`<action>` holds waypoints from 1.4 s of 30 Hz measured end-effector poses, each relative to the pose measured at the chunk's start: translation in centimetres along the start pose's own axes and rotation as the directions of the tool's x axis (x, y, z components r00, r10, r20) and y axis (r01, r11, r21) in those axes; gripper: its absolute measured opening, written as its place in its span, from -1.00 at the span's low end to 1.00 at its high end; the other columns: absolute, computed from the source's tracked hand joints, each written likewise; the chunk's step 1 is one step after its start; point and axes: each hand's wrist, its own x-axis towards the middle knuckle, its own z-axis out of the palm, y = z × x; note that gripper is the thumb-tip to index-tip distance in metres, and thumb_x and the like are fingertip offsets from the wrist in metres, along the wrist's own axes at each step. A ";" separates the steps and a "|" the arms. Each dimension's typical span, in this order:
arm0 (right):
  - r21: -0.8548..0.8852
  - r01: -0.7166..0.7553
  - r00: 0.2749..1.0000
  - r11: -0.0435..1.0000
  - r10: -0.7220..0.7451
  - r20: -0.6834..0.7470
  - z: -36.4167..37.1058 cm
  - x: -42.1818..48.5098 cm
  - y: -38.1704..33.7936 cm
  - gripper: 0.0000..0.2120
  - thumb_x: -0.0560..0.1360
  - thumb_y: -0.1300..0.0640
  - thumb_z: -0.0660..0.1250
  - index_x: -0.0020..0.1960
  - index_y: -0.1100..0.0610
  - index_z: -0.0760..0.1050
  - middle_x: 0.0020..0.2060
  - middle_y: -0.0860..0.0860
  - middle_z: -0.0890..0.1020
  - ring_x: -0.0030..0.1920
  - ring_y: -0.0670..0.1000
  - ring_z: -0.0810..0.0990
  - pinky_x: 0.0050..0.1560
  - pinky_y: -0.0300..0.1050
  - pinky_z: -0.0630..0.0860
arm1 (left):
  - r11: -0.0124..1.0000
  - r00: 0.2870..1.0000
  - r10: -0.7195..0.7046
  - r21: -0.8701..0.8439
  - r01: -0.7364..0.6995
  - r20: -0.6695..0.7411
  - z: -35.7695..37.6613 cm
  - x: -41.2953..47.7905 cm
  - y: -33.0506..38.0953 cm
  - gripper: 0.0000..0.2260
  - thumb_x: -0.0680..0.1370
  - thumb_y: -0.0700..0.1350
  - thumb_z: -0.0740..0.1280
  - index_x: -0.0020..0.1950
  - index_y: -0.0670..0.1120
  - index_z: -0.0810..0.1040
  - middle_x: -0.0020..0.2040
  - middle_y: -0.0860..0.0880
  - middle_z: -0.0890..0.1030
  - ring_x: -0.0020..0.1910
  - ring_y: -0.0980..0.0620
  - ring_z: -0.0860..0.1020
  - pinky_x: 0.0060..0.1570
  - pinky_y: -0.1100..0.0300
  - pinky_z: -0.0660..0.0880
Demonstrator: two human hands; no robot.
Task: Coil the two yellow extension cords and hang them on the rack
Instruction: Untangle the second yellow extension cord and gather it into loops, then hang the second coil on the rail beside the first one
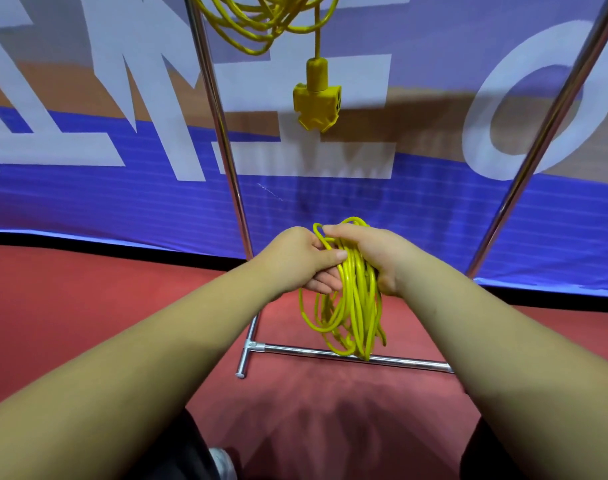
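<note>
A coiled yellow extension cord (351, 306) hangs in long loops from both my hands, low in front of the rack. My left hand (295, 261) grips the top of the coil with its thumb laid across the strands. My right hand (371, 254) wraps the same bundle from the right side. Another yellow cord (257, 26) hangs in loops from the top of the metal rack (222, 140). Its yellow socket block (317, 103) dangles below those loops. The rack's top bar is out of view.
The rack's chrome uprights rise left and right, and its base bar (347, 356) lies on the red floor (87, 306) just under the held coil. A blue banner with large white letters (87, 202) stands right behind the rack.
</note>
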 end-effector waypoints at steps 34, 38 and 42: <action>-0.809 0.161 0.943 0.565 -0.331 -0.043 -2.9 -5.4 -3.7 -0.51 0.27 -0.19 0.66 0.04 -0.04 0.53 -0.22 -0.04 0.72 -0.23 -0.01 0.68 -0.14 0.02 0.62 | 0.731 0.914 0.394 0.636 -0.246 -0.099 -1.5 4.4 1.2 -0.86 0.40 -0.15 0.43 -0.12 0.01 0.52 -0.27 0.02 0.58 -0.25 -0.01 0.55 -0.22 0.01 0.54; -0.876 0.173 0.917 0.450 -0.398 -0.023 -3.7 -5.8 -3.7 -0.51 0.32 -0.05 0.61 0.13 -0.08 0.44 -0.17 0.01 0.69 -0.17 0.05 0.71 -0.10 0.11 0.66 | 0.771 0.914 0.362 0.609 -0.184 -0.182 -1.1 4.1 2.6 -0.89 0.39 -0.20 0.39 -0.14 -0.02 0.55 -0.35 0.02 0.55 -0.32 -0.04 0.53 -0.30 0.07 0.49; -0.910 0.152 0.851 0.386 -0.519 -0.079 -4.2 -6.2 -3.3 -0.67 0.33 0.03 0.48 0.03 -0.04 0.43 -0.21 0.02 0.64 -0.22 0.10 0.66 -0.19 0.19 0.65 | 0.784 0.912 0.353 0.598 -0.167 -0.208 -0.2 3.6 3.7 -0.90 0.38 -0.18 0.38 -0.16 -0.02 0.54 -0.33 0.00 0.57 -0.31 -0.05 0.53 -0.30 0.03 0.51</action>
